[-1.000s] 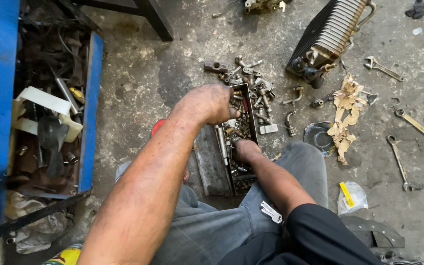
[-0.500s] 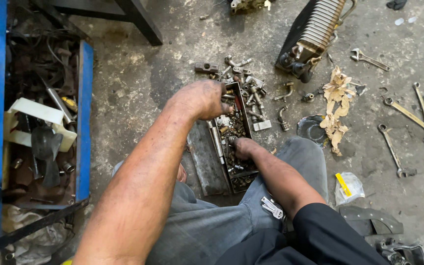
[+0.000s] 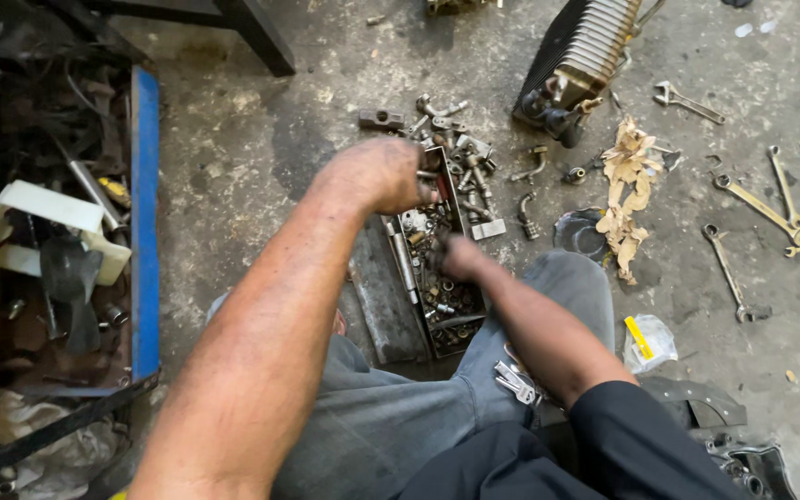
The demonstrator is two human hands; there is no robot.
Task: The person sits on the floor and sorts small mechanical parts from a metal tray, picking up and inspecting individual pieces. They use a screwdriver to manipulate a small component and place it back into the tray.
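Metal tray [image 3: 456, 319] of bolts and sockets lies on the floor before the knees. Left hand [image 3: 377, 174] curls over its far end; right hand [image 3: 458, 256] digs inside, fingers' grip unclear.

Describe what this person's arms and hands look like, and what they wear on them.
Both hands are bare: no gloves, rings or watch show. The left hand and its forearm are uncovered as far as the frame shows, hairy and smudged with grime. The right hand is grimy too; its forearm is bare up to a black sleeve that ends near the elbow. Grey trousers cover the legs beneath.
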